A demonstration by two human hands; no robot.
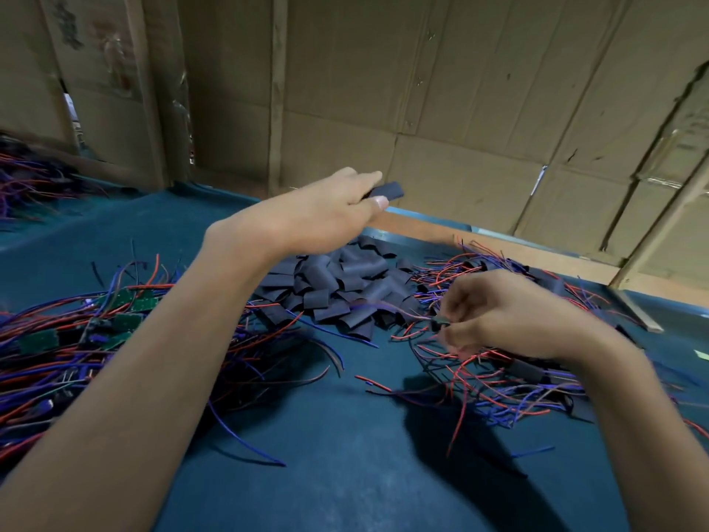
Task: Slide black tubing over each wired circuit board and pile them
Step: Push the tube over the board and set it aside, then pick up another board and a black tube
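My left hand [337,209] is raised above the heap of black tubing pieces [337,289] and pinches one black tube [388,190] between thumb and fingers. My right hand [498,312] hovers low over the right pile and pinches a small green circuit board [440,321] with red and blue wires trailing from it. Bare green boards with wires [76,332] lie heaped at the left. Sleeved boards with wires [510,382] lie piled at the right, partly under my right hand.
The table is covered in teal cloth [345,455]. Cardboard walls [422,109] close off the back and right. A wooden strip [498,247] runs along the far edge. Another wire bundle [27,178] lies at the far left.
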